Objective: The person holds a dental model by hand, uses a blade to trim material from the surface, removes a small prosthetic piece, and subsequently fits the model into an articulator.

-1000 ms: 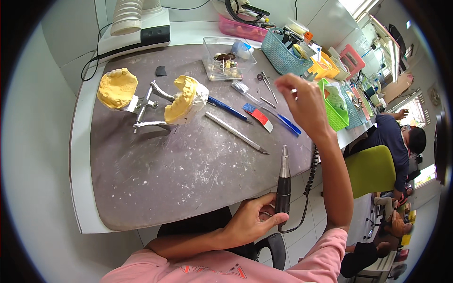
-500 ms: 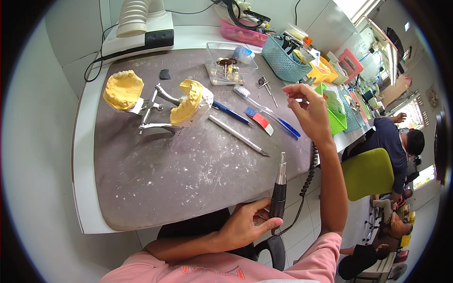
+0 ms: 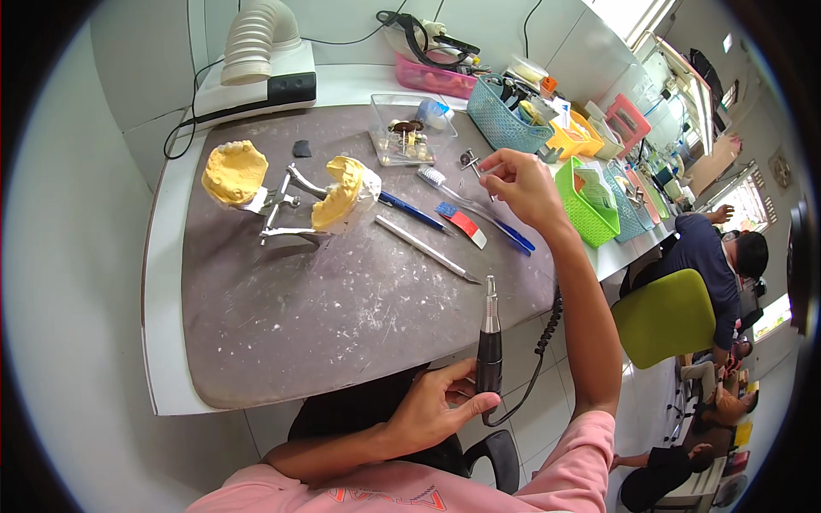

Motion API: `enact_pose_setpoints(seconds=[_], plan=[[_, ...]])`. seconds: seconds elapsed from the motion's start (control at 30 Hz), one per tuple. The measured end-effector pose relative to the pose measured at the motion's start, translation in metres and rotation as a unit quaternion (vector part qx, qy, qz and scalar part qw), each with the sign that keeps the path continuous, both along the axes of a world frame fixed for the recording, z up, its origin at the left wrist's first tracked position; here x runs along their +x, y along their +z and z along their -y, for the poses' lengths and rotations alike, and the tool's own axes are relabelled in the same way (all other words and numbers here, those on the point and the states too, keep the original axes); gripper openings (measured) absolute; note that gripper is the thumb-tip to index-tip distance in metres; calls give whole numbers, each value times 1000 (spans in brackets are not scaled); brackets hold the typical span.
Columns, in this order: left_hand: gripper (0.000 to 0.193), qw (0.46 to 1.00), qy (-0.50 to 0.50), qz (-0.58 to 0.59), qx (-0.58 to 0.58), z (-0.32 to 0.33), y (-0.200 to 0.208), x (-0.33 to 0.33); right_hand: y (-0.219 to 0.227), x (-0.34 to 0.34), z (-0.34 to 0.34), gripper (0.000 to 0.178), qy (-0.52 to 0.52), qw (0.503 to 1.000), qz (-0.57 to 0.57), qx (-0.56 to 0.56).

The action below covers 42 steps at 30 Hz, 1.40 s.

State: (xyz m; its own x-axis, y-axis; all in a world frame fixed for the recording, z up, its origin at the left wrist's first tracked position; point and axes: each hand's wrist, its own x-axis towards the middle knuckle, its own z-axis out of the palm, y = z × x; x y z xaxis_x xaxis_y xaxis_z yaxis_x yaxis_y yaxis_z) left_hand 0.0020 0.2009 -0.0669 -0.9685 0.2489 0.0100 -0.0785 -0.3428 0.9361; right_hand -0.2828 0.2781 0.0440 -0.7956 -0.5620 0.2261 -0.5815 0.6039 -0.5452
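Observation:
My left hand (image 3: 436,406) is wrapped around a black and silver rotary handpiece (image 3: 489,350), its metal nose pointing up and its coiled cord (image 3: 547,329) trailing to the right. At the table's right side, my right hand (image 3: 522,186) has thumb and forefinger pinched together over small metal-shanked burs (image 3: 470,161). Whether a bur is between those fingertips is hidden. Just left of this hand lie a toothbrush (image 3: 462,198) with a blue handle and a red-and-blue strip (image 3: 462,224). A silver craft knife (image 3: 428,248) and a blue pen (image 3: 416,213) lie further left.
Yellow dental casts (image 3: 235,173) sit on a metal articulator (image 3: 280,205) at the left. Behind are a clear box (image 3: 402,158) of polishing bits, a blue basket (image 3: 509,128), a green basket (image 3: 588,205) and a suction hose (image 3: 250,51). A co-worker (image 3: 714,256) sits at the right.
My right hand has moved left and down toward the table, over the burs. My left hand still holds the handpiece. The whole view has shifted slightly.

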Motion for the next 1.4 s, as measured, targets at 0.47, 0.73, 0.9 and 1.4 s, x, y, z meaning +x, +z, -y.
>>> enact_pose_setpoints(seconds=[0.47,0.73,0.9,1.4], plan=[[50,1000,-2,14,3,5,-6,5,1,-21,21,22,-79,972,-131,176],[50,1000,-6,10,16,9,-7,3,13,11,-18,20,-40,985,-69,152],[50,1000,-14,10,22,6,-8,3,11,22,-42,17,-6,997,-38,69],[51,1000,-4,7,-17,9,-6,1,28,129,-31,28,63,932,269,-237]])
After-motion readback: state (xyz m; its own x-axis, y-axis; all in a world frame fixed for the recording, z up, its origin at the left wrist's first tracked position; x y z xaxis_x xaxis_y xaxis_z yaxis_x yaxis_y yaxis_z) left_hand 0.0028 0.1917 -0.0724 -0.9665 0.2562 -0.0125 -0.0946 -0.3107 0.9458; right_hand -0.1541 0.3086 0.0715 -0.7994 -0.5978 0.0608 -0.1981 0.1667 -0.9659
